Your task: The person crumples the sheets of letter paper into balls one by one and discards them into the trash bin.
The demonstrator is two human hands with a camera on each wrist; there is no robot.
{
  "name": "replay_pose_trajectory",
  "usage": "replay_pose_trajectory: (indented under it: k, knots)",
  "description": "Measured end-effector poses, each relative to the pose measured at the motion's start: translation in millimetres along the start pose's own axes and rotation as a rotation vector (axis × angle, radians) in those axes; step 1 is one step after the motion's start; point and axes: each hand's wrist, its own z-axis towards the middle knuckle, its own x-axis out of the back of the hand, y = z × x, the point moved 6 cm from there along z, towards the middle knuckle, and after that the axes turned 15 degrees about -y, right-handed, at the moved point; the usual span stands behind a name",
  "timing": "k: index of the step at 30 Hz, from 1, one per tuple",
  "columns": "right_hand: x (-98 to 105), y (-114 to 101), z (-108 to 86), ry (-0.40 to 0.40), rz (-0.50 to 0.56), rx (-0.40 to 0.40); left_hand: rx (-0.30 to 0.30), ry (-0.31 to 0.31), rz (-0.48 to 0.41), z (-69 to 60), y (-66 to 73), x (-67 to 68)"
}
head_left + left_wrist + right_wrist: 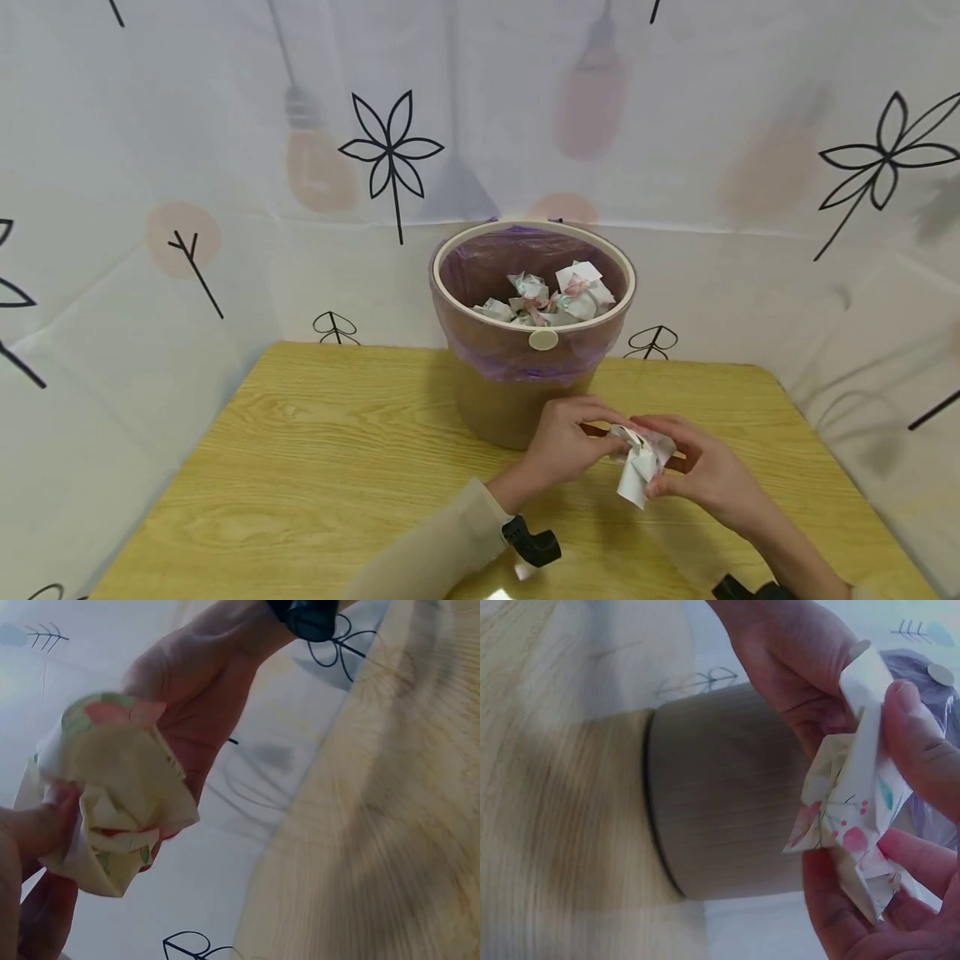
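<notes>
Both hands hold one crumpled piece of paper (637, 471) above the table, in front of the bin. My left hand (564, 443) pinches its left side between thumb and fingers. From the other side, the thumb and curled fingers of my right hand (708, 479) grip it. Seen in the right wrist view, the crumpled paper (855, 799) is white with pink and green floral print and several folds. The left wrist view shows its paler side. Behind the hands stands a brown bin (487, 408) with a cream rim and a purple liner.
Several crumpled papers (577, 292) lie inside the bin. A small white scrap (525, 571) rests on the wooden table (300, 458) beneath the left wrist. A patterned white cloth (225, 125) hangs behind and at both sides of the table.
</notes>
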Motion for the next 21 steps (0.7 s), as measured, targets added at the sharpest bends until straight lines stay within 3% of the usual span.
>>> replay_pose_trajectory:
  k: [5, 12, 16, 21]
  knots:
    - [-1.8, -3.8, 6.1, 0.071, -0.097, -0.030, -0.004, 0.106, -0.009, -1.6, -0.3, -2.5]
    - [-4.3, -3.7, 7.9, 0.151, -0.237, -0.142, 0.004, 0.133, 0.007, -0.3, 2.2, -7.1]
    - [-4.4, -2.8, 8.8, 0.155, -0.231, -0.165, 0.045, 0.106, -0.039, -0.1, 1.0, -5.1]
    - [-1.0, -2.0, 7.8, 0.165, -0.271, -0.202, 0.115, -0.001, -0.111, 0.4, -5.4, -3.1]
